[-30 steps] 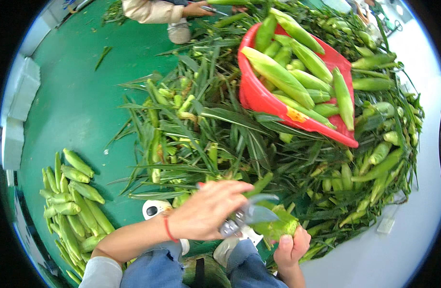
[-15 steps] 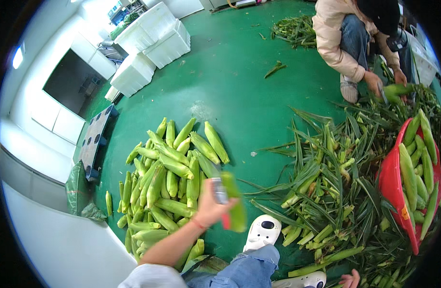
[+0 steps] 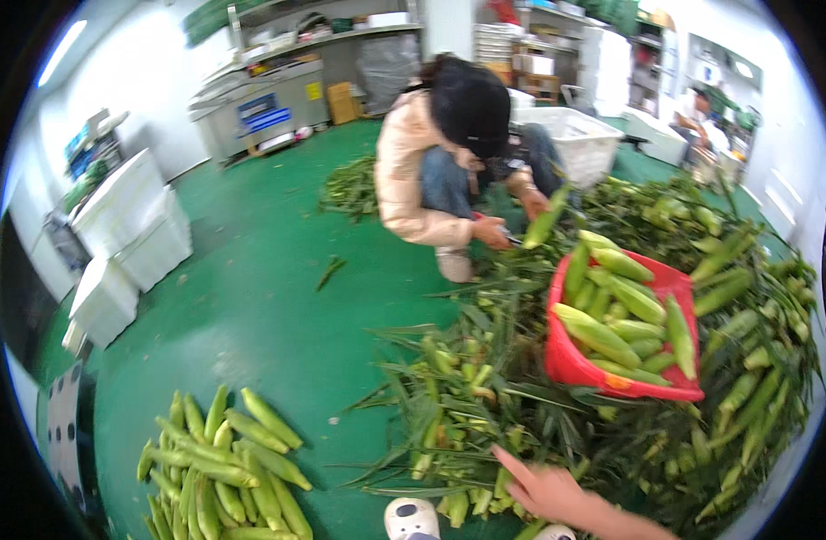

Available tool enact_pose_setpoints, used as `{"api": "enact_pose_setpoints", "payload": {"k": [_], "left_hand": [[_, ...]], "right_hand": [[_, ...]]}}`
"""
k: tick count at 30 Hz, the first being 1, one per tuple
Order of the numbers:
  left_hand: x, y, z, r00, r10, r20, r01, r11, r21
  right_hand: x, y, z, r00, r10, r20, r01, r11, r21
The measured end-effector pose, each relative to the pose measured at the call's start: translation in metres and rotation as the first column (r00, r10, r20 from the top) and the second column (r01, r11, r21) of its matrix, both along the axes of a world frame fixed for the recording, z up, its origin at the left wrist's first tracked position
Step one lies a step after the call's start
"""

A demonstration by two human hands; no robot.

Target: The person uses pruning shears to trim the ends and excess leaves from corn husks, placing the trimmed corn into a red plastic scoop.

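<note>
My right hand point(image 3: 548, 493) reaches in from the lower right, somewhat blurred, fingers stretched out and nothing held in it. It hovers over the near edge of a big pile of cut corn leaves and stalks point(image 3: 485, 360). Beyond it, on that pile, rests a red basket point(image 3: 579, 373) holding several green-husked ears of corn point(image 3: 597, 335). To the left, a heap of trimmed ears of corn point(image 3: 219, 468) lies on the green floor. My left hand is out of view.
Across the pile a person point(image 3: 426, 171) in a pale jacket crouches, holding an ear of corn point(image 3: 546, 219) and a cutting tool. White foam boxes point(image 3: 134, 243) stand at left, a white crate point(image 3: 579, 148) behind the person. My white shoes point(image 3: 411, 519) show at the bottom.
The view has swung right and up. My left hand, earlier holding an ear of corn and a tool near the heap, has left the picture. My right hand shows more fully, over the leaf pile.
</note>
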State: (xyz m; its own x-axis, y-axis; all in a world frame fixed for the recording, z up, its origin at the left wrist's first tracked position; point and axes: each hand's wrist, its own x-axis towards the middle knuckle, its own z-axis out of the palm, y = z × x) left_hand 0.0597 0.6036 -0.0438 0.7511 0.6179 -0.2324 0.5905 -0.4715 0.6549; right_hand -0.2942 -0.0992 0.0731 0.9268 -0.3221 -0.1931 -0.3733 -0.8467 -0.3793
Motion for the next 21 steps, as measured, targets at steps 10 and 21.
{"api": "enact_pose_setpoints", "payload": {"k": [10,21], "left_hand": [[-0.073,-0.188,0.095,0.643,-0.722,-0.256,0.759,0.556,0.340],[-0.141,-0.553,0.004,-0.742,-0.644,0.187,0.664,-0.668,0.337]], "right_hand": [[0.082,-0.055,0.228,0.484,-0.346,0.804,-0.227,0.838,0.497],[-0.228,0.138,-0.144,-0.034,-0.996,-0.083,0.863,-0.071,0.500]]}}
